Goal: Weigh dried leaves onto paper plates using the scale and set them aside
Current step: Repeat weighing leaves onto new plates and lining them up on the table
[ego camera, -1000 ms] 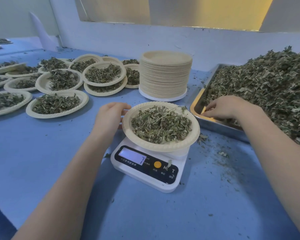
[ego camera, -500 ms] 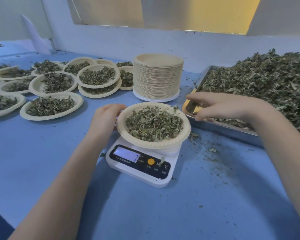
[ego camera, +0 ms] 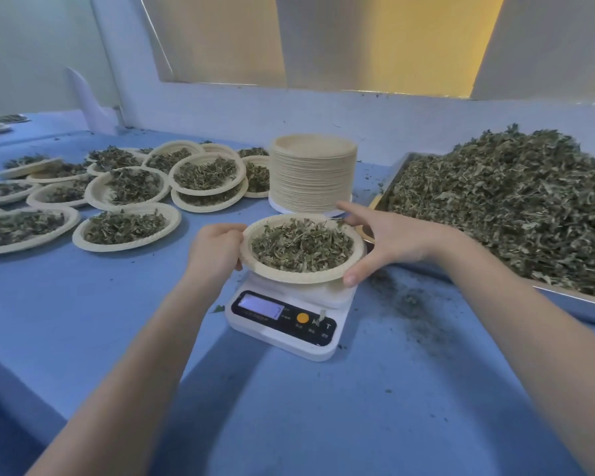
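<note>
A paper plate (ego camera: 291,274) heaped with dried leaves (ego camera: 301,243) sits on, or just above, the white scale (ego camera: 289,321); I cannot tell if it is lifted. My left hand (ego camera: 215,250) grips the plate's left rim. My right hand (ego camera: 378,240) holds the right rim, thumb at the near edge and fingers spread round the far side. A metal tray (ego camera: 564,298) piled with loose dried leaves (ego camera: 516,204) lies to the right.
A tall stack of unused paper plates (ego camera: 312,173) stands just behind the scale. Several filled plates (ego camera: 128,226) cover the blue table (ego camera: 83,321) at the left, some stacked. Leaf crumbs are scattered between scale and tray. A wall rises behind.
My right hand left the leaf tray and came over to the right rim of the plate. My left hand stayed at the left rim.
</note>
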